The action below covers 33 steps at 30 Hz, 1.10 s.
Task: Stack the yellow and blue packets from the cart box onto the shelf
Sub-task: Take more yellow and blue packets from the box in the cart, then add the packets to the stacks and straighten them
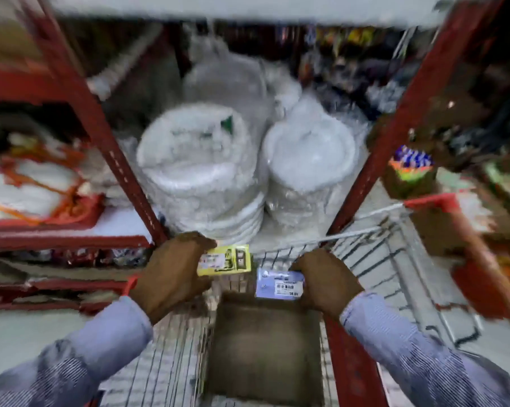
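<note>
My left hand grips a yellow packet just in front of the shelf board, above the cart. A pale blue packet with a barcode label is held in my right hand, beside the yellow one and slightly lower. Both packets hang over the brown cardboard box, which sits in the wire cart below my hands. The inside of the box looks dark and its contents cannot be made out. The whole view is blurred.
Two wrapped stacks of white disposable plates fill the shelf ahead, between slanting red uprights. A red tray of white goods lies at the left. Colourful packets stand at the right beyond the cart's red handle.
</note>
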Tool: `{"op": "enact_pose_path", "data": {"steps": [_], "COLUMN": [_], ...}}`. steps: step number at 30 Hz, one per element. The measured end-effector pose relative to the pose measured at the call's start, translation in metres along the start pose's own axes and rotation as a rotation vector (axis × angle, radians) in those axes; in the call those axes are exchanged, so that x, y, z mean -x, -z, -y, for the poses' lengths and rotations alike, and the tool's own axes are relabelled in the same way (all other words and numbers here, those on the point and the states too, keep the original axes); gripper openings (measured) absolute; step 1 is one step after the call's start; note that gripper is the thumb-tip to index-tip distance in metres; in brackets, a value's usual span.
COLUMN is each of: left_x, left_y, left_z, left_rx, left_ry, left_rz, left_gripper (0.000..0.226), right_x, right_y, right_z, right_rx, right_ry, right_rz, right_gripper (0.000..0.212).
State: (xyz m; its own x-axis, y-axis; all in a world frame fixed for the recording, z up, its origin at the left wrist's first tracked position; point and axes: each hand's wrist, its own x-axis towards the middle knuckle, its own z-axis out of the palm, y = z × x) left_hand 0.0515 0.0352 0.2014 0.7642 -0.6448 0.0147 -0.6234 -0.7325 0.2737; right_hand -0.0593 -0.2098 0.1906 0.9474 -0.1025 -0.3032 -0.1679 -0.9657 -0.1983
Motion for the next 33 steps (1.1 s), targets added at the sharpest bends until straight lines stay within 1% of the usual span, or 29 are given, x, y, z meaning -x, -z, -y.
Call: {"op": "enact_pose_path", "data": {"steps": [2,5,6,9,11,14,18,20,24,28,33], "left_x": [0.005,0.007,0.007,0.006,0.004,-0.004,-0.028,-0.044,-0.079,-0.114,-0.142], "left_y": [0.058,0.139,0.162,0.232,0.265,0.312,0.356,0.373,0.396,0.407,0.402], "left_z": [-0.006,-0.017,-0.02,-0.032,-0.039,-0.045,-0.053,-0.058,-0.064,-0.062,-0.057], "left_rx": [-0.021,-0.044,-0.047,-0.054,-0.064,-0.079,-0.008,0.001,-0.009,-0.02,-0.07], "left_ry": [0.008,0.001,0.0,-0.036,-0.066,-0.103,-0.192,-0.232,-0.297,-0.295,-0.3], "left_rz": [-0.091,-0.222,-0.255,-0.403,-0.465,-0.573,-0.678,-0.71,-0.757,-0.757,-0.727], "left_gripper": [0.06,0.063,0.063,0.061,0.057,0.061,0.06,0.058,0.057,0.056,0.053], "right_x": [0.012,0.029,0.034,0.053,0.064,0.077,0.084,0.083,0.068,0.044,0.018], "right_y": [0.056,0.135,0.157,0.229,0.264,0.315,0.371,0.392,0.423,0.439,0.439], "right_z": [0.01,0.027,0.032,0.047,0.055,0.061,0.066,0.066,0.065,0.058,0.053], "right_rx": [0.023,0.034,0.047,0.113,0.129,0.134,0.171,0.192,0.185,0.187,0.24], "right_ry": [0.017,0.027,0.035,0.066,0.081,0.077,0.056,0.042,0.001,-0.016,-0.007], "right_rz": [-0.118,-0.258,-0.297,-0.464,-0.541,-0.706,-0.858,-0.908,-1.01,-1.043,-1.019], "right_gripper": [0.033,0.048,0.048,0.045,0.045,0.033,0.036,0.042,0.041,0.037,0.037]}}
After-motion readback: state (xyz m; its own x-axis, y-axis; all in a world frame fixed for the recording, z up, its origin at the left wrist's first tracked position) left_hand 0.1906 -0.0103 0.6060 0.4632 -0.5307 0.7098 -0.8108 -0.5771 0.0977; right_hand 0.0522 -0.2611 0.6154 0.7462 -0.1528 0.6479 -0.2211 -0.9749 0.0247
